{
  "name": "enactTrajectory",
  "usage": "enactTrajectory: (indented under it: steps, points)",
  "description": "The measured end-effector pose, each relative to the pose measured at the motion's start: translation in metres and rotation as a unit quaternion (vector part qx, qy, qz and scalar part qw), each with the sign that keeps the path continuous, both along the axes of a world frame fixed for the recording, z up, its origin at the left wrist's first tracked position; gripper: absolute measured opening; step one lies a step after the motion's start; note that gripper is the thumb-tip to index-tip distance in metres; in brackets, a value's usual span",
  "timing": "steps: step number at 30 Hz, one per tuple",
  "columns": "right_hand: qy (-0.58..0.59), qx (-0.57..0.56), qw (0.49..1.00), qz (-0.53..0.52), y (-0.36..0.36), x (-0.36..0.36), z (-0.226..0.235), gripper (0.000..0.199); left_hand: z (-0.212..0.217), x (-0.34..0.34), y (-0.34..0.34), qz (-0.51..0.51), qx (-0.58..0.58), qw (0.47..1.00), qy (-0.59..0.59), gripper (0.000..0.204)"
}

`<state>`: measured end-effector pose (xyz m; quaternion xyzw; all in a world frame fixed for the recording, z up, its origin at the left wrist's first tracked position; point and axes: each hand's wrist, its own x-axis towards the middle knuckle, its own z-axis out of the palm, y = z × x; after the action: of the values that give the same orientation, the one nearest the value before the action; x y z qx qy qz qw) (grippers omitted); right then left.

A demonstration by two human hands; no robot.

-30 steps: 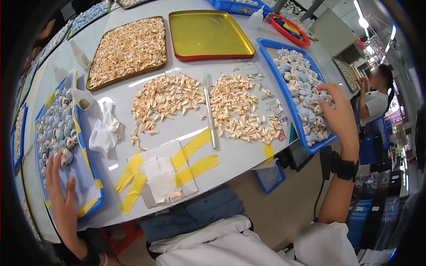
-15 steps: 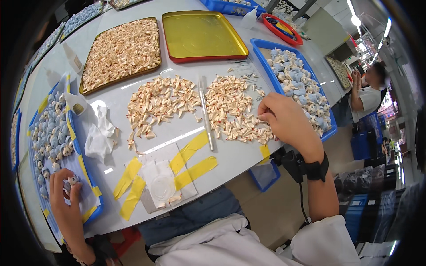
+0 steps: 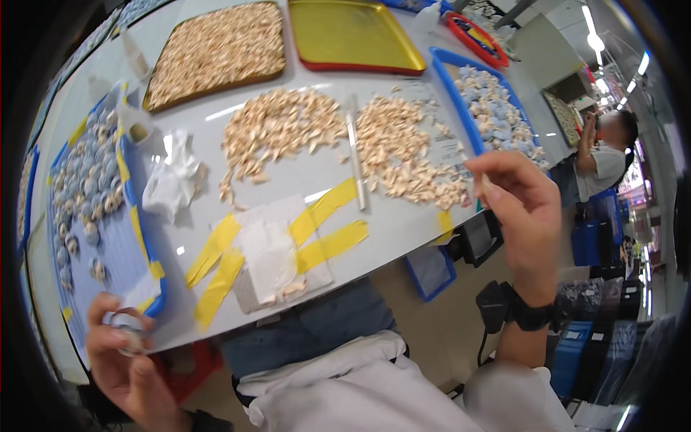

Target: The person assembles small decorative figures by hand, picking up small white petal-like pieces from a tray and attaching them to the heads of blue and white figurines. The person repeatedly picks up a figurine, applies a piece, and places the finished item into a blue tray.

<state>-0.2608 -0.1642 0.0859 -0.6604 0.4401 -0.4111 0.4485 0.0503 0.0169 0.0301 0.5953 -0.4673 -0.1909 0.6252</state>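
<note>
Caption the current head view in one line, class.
Left hand holding a rounded blue-and-white item, right hand pinching a pale piece near scattered cream pieces.

Your worktop [image 3: 392,225] is bright, glare-streaked; ceiling lights [image 3: 594,42] glare upper right, pale pieces [image 3: 288,124] blurred, edges bent and black.

Rod [image 3: 356,158] between two piles [image 3: 288,128], tissue [image 3: 173,176] left, filled tray [image 3: 455,97] right

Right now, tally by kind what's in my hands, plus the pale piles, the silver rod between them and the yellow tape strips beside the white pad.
Blue-and-white piece in the left hand: 1
Small pale piece in the right hand: 1
Pale piles: 2
Silver rod: 1
Yellow tape strips beside the white pad: 4
Total: 9
</note>
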Motion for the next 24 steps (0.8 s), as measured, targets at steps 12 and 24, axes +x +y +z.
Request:
enactTrajectory:
  steps: [12, 24]
  points:
    - [-0.062, 0.061, 0.982, 0.166, 0.02, 0.05, -0.022, 0.015, -0.024, -0.064, -0.016, -0.142, 0.018, 0.936, 0.321, 0.047]
    - [0.148, -0.143, 0.94, 0.271, 0.013, 0.102, -0.024, 0.012, -0.039, -0.053, -0.013, -0.159, -0.007, 0.947, 0.277, 0.046]
